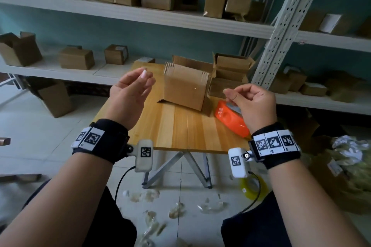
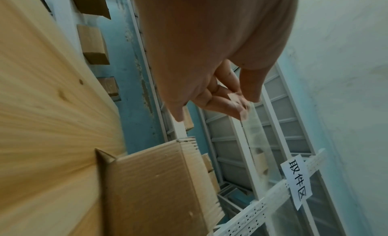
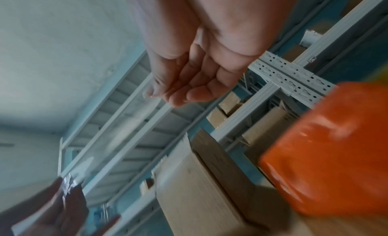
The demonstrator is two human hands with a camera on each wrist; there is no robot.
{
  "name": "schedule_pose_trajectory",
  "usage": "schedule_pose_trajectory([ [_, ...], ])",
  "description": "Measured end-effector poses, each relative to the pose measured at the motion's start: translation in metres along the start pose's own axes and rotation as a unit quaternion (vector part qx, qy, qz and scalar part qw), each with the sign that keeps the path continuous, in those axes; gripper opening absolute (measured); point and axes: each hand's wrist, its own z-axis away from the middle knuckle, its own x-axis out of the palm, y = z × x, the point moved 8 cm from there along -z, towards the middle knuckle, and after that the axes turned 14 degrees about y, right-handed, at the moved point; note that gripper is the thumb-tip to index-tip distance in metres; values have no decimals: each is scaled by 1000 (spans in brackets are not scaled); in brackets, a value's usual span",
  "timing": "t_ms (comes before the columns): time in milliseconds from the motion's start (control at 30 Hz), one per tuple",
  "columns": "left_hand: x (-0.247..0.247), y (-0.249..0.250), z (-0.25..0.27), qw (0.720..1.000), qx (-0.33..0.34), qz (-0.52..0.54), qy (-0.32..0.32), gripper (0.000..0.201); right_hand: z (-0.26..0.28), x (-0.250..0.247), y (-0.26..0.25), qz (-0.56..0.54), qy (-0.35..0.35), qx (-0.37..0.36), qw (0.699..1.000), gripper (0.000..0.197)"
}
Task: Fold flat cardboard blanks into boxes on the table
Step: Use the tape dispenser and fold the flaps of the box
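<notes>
Both hands hover above the bench: the left hand pinches clear tape; right hand fingers curl, seemingly pinching its other end. Blanks stand at the far edge.

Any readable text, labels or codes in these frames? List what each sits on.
"取件区": paper sign taped to the white rack upright.
Orange pack: white logo, too blurred to read.
Wrist bands: square code markers only, no words.
Shelf box labels: too small.
</notes>
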Motion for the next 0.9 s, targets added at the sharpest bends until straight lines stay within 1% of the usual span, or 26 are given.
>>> schedule_pose_trajectory([
  [100,21,7,-20,1000,6,11,-6,12,-24,6,-10,-30,20,5,999,20],
  [200,39,8,-46,1000,1,19,0,10,-57,25,-8,-72,19,56,996,30],
  [233,43,6,-55,1000,-6,24,3,11,-68,33,-7,-85,18,70,994,31],
  [333,48,-5,-81,999,-25,36,13,9,-91,59,0,-144,12,115,983,22],
  [433,45,-20,-95,998,-49,39,11,8,-101,85,16,-192,-7,158,969,18],
  [567,48,-31,-96,997,-70,18,-1,9,-97,104,43,-238,-29,233,942,16],
  [667,50,-28,-91,997,-79,5,-10,11,-98,108,50,-240,-33,259,935,19],
  [800,41,-18,-72,986,-147,58,-45,11,-96,110,38,-247,-57,273,928,24],
  [900,38,-12,-49,975,-191,78,-81,19,-92,109,24,-250,-62,281,924,19],
])
